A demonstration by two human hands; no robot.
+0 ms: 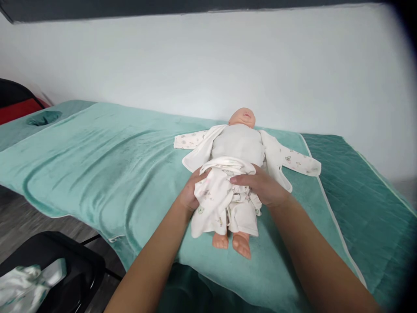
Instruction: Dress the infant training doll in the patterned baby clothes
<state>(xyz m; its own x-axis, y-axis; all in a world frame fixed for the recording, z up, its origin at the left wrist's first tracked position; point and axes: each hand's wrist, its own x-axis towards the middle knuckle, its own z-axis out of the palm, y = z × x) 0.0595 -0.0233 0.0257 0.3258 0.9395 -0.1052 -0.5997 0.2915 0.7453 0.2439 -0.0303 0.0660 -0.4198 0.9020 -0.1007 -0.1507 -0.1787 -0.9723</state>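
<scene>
A baby doll (243, 116) lies on its back on a green blanket (107, 143), head toward the wall and bare feet toward me. Its white printed jacket (273, 150) hangs unfastened, with both sleeves spread out over a plain pale torso. White printed pants (211, 195) cover its hips and legs, bunched at the waist. My left hand (193, 190) is closed on the pants at the doll's left-of-view hip. At the opposite hip my right hand (265, 184) grips the pants' fabric, thumb lying across the front. Fingers of both hands are partly hidden behind the cloth.
The blanket covers a massage bed with a face hole (44, 118) at far left. A darker green quilted cover (345, 174) shows on the right. A black chair (74, 265) with folded cloth (28, 284) stands at lower left. The white wall (208, 65) borders the bed.
</scene>
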